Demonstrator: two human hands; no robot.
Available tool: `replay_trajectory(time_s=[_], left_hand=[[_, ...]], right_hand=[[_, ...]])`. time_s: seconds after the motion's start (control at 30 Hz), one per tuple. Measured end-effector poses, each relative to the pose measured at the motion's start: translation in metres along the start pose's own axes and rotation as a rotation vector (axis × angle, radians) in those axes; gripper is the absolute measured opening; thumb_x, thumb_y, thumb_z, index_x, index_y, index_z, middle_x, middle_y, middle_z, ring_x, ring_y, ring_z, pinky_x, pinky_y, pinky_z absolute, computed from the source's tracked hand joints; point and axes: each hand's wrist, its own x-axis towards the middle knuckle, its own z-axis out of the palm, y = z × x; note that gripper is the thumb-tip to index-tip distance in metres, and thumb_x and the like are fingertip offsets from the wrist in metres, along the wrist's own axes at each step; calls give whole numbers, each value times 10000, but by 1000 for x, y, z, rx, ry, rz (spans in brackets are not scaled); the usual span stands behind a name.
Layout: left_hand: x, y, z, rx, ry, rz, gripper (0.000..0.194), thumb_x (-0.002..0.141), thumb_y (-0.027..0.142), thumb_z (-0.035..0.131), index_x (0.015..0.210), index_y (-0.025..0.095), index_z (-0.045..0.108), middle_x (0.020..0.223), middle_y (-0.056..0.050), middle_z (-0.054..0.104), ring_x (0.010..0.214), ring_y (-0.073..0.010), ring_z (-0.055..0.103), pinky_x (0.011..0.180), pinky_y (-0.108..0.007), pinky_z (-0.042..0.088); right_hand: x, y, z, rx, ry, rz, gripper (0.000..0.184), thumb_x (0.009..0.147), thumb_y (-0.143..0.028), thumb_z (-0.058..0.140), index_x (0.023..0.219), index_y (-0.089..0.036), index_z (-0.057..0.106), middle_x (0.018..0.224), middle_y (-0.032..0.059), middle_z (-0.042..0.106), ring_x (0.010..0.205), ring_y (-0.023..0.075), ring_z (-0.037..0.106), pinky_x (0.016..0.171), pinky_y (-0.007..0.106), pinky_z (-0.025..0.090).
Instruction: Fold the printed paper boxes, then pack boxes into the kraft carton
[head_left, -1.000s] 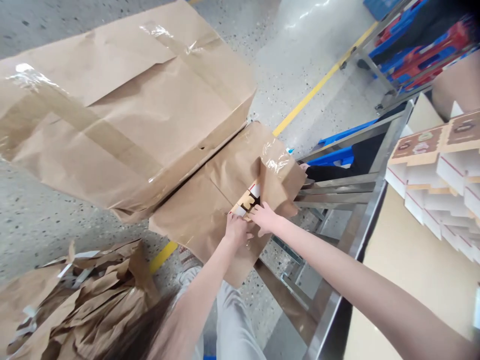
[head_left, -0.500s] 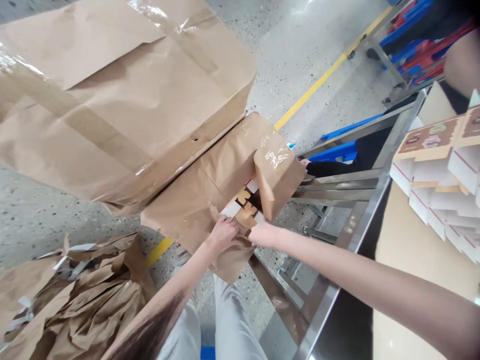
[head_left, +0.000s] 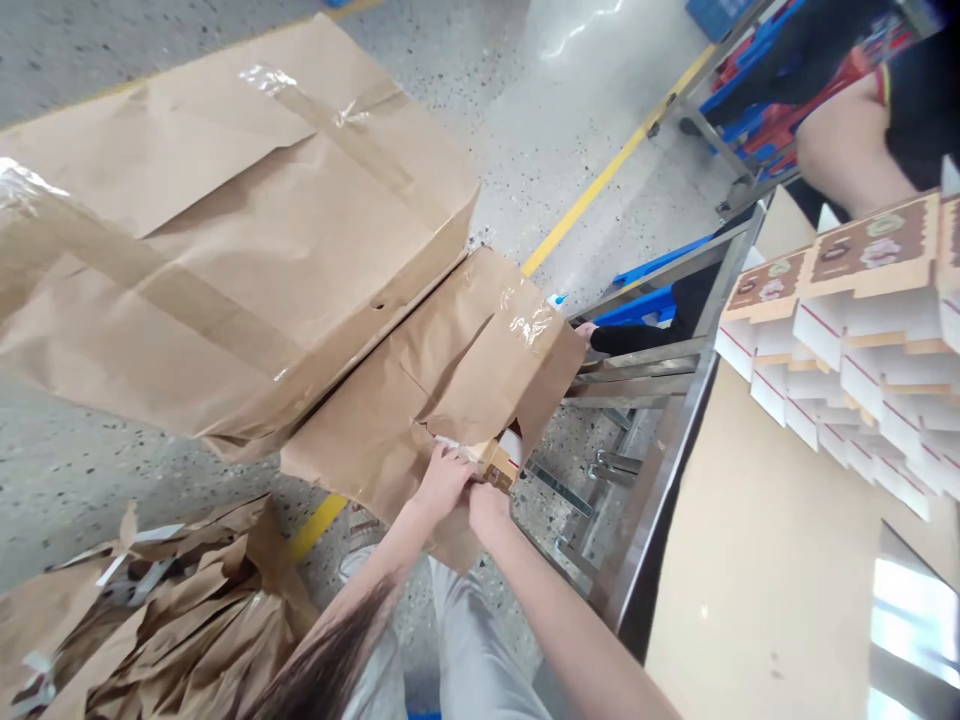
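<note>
A brown paper-wrapped package (head_left: 442, 380), taped with clear tape, lies beside the metal table frame. Its near end is torn, and printed flat cartons (head_left: 504, 457) show through the hole. My left hand (head_left: 444, 478) is closed on the torn paper edge at that opening. My right hand (head_left: 487, 505) is right beside it, fingers curled on the paper just under the exposed cartons. Both forearms reach forward from the bottom of the view.
A much larger brown paper-wrapped bundle (head_left: 217, 230) lies behind the package. Crumpled torn paper (head_left: 150, 620) is heaped at the lower left. A steel table (head_left: 750, 560) on the right carries stacked folded cartons (head_left: 847, 330). Another person's arm (head_left: 847, 150) shows at top right.
The paper flap that stood lifted over the hole has dropped back. Both my hands have moved down to the package's near end, closer together.
</note>
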Motion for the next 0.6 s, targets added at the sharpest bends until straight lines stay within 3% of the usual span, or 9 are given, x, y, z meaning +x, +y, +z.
replay_trajectory(time_s=[0.1, 0.17, 0.27, 0.37, 0.6], left_hand=[[0, -3, -4, 16, -24, 29, 124, 846, 265, 561, 846, 162, 630, 890, -19, 660, 969, -181, 588, 946, -458, 407], [-2, -7, -6, 26, -46, 66, 132, 842, 275, 569, 857, 158, 627, 895, -18, 656, 978, -186, 587, 948, -466, 406], [-5, -13, -13, 34, -90, 130, 134, 842, 274, 569, 849, 152, 623, 876, -13, 652, 952, -181, 593, 921, -452, 425], [-5, -15, -21, 47, -125, 173, 127, 843, 266, 568, 844, 152, 623, 866, -10, 653, 931, -176, 598, 905, -441, 434], [-14, -1, -29, 183, -160, 121, 172, 854, 246, 546, 981, 154, 616, 980, -35, 661, 1029, -200, 576, 979, -482, 373]], right_hand=[[-9, 1, 7, 44, 92, 339, 229, 905, -285, 525, 1101, -177, 577, 1127, 73, 613, 945, 182, 619, 791, 377, 540], [-14, 4, 13, 98, 180, 421, 266, 901, -288, 530, 1140, -175, 556, 1177, 84, 588, 1006, 200, 599, 835, 398, 520], [-17, 8, 22, 185, 300, 385, 328, 879, -286, 565, 1174, -147, 530, 1206, 89, 569, 1096, 231, 557, 906, 438, 473], [-14, 7, 28, 258, 360, 333, 291, 890, -282, 549, 1149, -150, 547, 1151, 75, 601, 1049, 214, 583, 896, 432, 479], [-2, 7, 40, 490, 361, 365, 244, 886, -287, 562, 1068, -126, 588, 1051, 68, 640, 907, 179, 636, 808, 388, 530]])
